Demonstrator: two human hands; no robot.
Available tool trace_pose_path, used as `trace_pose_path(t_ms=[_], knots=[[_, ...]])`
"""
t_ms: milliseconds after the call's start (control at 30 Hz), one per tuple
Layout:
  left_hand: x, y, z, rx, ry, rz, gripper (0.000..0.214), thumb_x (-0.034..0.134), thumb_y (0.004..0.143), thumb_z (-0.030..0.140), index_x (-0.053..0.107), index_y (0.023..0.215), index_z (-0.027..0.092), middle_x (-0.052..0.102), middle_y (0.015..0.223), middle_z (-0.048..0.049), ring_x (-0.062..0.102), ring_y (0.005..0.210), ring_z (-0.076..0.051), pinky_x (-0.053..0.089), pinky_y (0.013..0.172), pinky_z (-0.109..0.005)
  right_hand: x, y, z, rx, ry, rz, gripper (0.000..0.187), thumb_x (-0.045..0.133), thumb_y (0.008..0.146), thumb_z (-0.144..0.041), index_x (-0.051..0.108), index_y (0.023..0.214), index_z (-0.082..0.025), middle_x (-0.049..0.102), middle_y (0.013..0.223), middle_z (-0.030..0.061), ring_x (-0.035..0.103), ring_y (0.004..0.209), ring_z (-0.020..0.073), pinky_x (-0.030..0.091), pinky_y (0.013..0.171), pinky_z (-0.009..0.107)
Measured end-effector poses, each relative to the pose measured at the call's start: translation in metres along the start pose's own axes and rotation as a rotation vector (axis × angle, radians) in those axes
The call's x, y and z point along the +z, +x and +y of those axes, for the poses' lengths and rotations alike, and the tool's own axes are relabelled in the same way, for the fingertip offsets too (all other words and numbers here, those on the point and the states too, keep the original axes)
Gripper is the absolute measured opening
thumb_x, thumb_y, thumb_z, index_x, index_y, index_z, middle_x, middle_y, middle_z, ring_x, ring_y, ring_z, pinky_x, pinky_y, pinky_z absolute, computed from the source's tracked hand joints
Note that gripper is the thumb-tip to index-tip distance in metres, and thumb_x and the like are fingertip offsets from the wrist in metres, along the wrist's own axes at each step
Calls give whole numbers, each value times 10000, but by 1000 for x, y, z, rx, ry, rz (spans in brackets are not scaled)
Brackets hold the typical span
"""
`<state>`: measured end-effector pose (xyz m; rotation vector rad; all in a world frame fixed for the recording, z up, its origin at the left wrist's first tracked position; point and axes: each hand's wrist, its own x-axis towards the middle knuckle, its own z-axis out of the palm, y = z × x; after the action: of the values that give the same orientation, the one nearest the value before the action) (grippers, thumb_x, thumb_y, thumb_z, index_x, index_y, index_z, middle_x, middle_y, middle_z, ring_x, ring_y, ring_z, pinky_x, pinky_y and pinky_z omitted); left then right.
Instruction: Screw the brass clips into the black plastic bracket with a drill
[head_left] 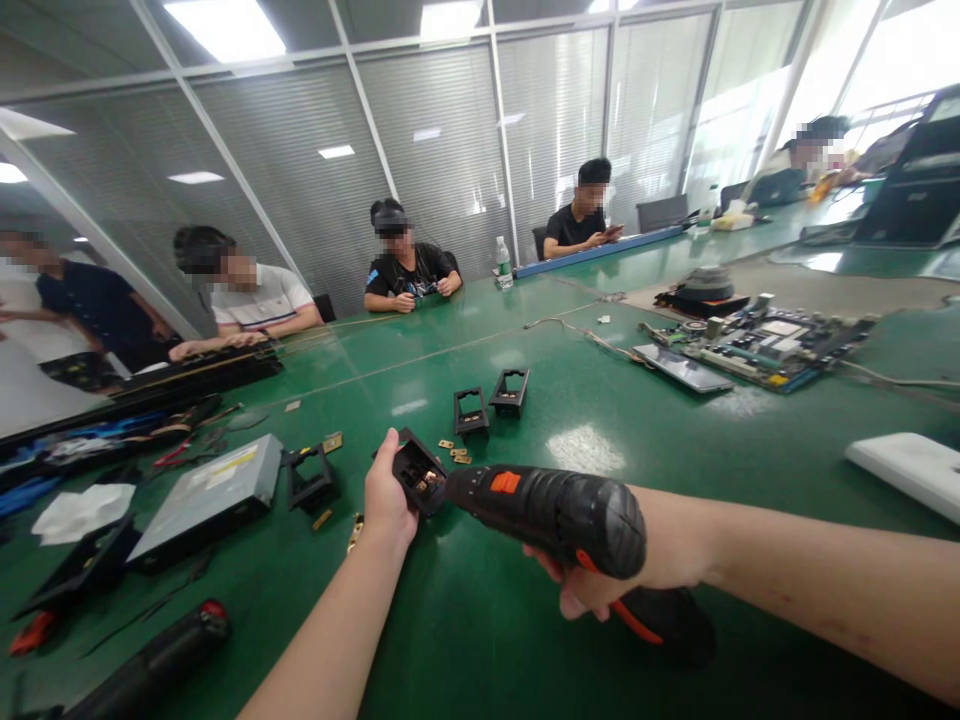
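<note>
My left hand is closed around a small black plastic bracket with brass parts inside, held just above the green table. My right hand grips a black cordless electric screwdriver with orange trim; its nose meets the bracket. Two more black brackets stand on the table beyond, with small brass pieces between them and my hands. Another bracket lies to the left.
A grey optical drive and black tray parts lie at left, with hand tools and a second black driver near the front edge. A motherboard and a phone sit at right, a white box farther right. Several people sit along the far side.
</note>
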<state>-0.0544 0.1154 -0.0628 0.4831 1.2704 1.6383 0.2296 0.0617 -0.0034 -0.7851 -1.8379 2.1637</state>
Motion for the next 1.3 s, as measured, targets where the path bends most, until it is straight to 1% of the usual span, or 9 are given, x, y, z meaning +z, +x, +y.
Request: trace_pose_path(t_ms=[100,200,300,433,600,767,900,1067,1300], knots=[[0,0,0,4,-21,6,328,717,875,502,614,853,192,699,680,-57,700,570,-248,600,579,-373,0,1,1,7,-31,10,335,823,672,-62,642,947,-122,652,749,-47,666,597,89,568,551,186],[1,0,1,10,-39,8,311,730,873,477,612,857,190,698,677,-53,704,572,-242,606,591,-368,1,4,6,14,-6,39,421,874,627,-101,639,976,-114,665,777,-33,663,582,93,550,531,185],[0,-1,2,1,-28,6,314,724,880,479,616,862,185,708,686,-69,706,564,-247,597,554,-359,1,6,12,4,25,67,459,907,594,-121,648,973,-113,670,781,-31,656,564,94,541,517,190],[-1,-1,2,2,6,3,320,713,886,491,618,869,186,718,696,-80,699,541,-255,580,499,-359,1,8,15,-19,16,37,409,888,629,-117,652,963,-125,680,773,-39,662,576,87,556,545,190],[-2,2,0,7,-4,-7,321,723,870,492,627,877,186,707,684,-70,701,546,-257,584,511,-363,3,6,10,10,-10,46,366,867,637,-125,654,934,-126,698,724,-24,653,575,95,542,539,191],[-2,4,0,-9,-23,4,322,732,861,493,626,869,190,696,679,-60,696,550,-246,586,534,-362,3,6,6,10,-26,39,414,920,590,-140,651,904,-133,687,744,-34,649,569,90,541,510,178],[-1,3,0,8,-34,6,308,736,869,476,609,853,195,685,667,-49,691,553,-237,594,555,-360,3,6,7,8,-32,46,416,941,594,-169,636,873,-124,685,707,-22,655,565,98,543,512,181],[1,-1,2,-1,-34,18,303,725,884,468,617,855,187,692,676,-58,697,563,-231,605,568,-355,2,7,12,-32,53,44,442,936,597,-157,660,940,-117,695,782,-17,665,568,96,551,531,194],[13,0,10,-75,-119,3,387,697,886,548,661,999,179,734,759,-82,746,651,-272,629,620,-391,2,8,16,-19,61,75,459,943,584,-158,648,932,-116,686,743,-25,659,552,99,540,508,190]])
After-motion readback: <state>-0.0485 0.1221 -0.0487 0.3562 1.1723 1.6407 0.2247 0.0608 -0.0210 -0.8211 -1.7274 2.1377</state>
